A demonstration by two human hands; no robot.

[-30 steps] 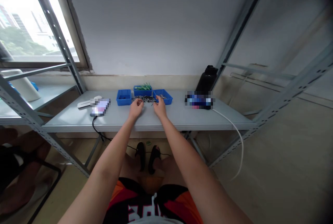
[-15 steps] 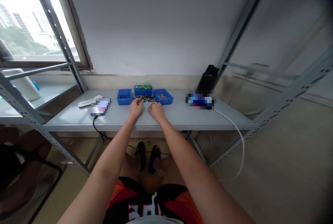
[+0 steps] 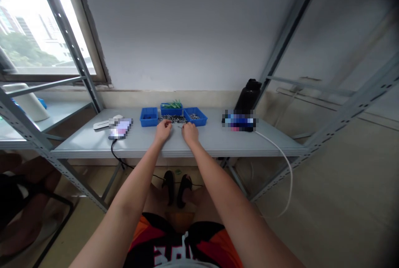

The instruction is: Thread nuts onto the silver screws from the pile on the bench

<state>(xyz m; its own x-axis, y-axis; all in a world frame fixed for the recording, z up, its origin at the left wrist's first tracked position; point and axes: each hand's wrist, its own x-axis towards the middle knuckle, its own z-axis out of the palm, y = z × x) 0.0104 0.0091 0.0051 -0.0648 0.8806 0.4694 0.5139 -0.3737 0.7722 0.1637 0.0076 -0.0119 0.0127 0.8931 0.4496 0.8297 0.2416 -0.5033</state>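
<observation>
Centre of frame: small metallic parts [image 3: 173, 118] are heaped between blue trays [image 3: 149, 123] on the worktop [image 3: 212, 141]. One slim part [image 3: 180, 126] is apparently pinched by the right hand [image 3: 190, 134], requiring fine fingertip control; whether the left hand's [image 3: 163, 131] curled fingers are loaded cannot be told.

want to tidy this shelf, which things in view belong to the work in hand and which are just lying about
Seem part of the work:
loose parts by both hands
left tray, dark bits
back tray, green pieces
right tray, silvery bits

Seem just lying about:
black bottle
phone, black cord
blurred device, white cable
</observation>
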